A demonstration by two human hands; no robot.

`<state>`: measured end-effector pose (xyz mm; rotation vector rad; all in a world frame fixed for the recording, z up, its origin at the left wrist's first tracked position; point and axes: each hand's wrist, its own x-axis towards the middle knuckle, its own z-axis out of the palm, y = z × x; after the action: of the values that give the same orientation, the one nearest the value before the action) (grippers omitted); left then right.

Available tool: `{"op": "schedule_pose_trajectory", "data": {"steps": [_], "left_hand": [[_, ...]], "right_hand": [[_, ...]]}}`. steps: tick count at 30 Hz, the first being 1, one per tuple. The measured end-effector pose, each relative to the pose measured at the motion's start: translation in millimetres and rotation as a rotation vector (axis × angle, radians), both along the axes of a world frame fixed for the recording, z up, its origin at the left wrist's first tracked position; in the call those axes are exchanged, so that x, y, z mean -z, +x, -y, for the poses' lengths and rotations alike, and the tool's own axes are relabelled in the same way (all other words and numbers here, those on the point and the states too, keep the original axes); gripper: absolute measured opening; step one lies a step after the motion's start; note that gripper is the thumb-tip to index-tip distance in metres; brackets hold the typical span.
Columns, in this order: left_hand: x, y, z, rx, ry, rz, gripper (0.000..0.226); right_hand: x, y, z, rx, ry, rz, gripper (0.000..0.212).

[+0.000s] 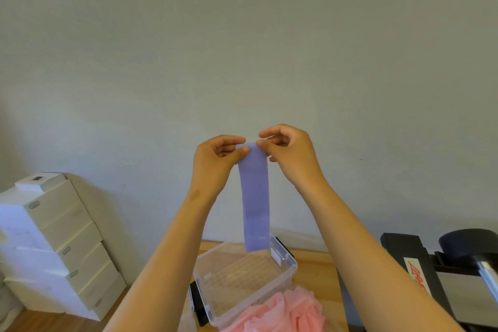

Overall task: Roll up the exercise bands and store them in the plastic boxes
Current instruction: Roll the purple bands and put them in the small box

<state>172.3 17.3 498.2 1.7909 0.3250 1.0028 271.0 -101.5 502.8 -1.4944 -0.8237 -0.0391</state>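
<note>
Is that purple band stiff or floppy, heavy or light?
Probably floppy: the flat purple stretch band hangs straight down from where the left hand and right hand pinch its top edge. Likely light too, since pinches alone hold it.

A plain grey-green wall [242, 35] fills the upper view under even, soft light. A wooden surface [40, 322] meets its foot. At the left edge, a stack of white boxes [54, 237] stands against the wall. At the right edge stands a black exercise machine [409, 250] with a red-lettered label [416, 275], a dark padded roller [469, 242] and a chrome tube [489, 275].
</note>
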Motion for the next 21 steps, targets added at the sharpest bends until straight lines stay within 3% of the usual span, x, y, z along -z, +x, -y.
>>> {"op": "schedule_pose_trajectory", "data": {"steps": [6,14,21], "left_hand": [[-12,3,-2,0.0,0.009,0.04,0.012],[-18,5,-16,-0.049,-0.063,0.102,0.012],[-10,4,-37,-0.105,-0.181,0.112,0.017]], "right_hand": [[-1,-2,2,-0.084,0.007,-0.03,0.019],[69,-22,5,-0.315,-0.142,-0.236,0.068],[133,-42,-8,-0.436,-0.278,-0.353,0.07]]}}
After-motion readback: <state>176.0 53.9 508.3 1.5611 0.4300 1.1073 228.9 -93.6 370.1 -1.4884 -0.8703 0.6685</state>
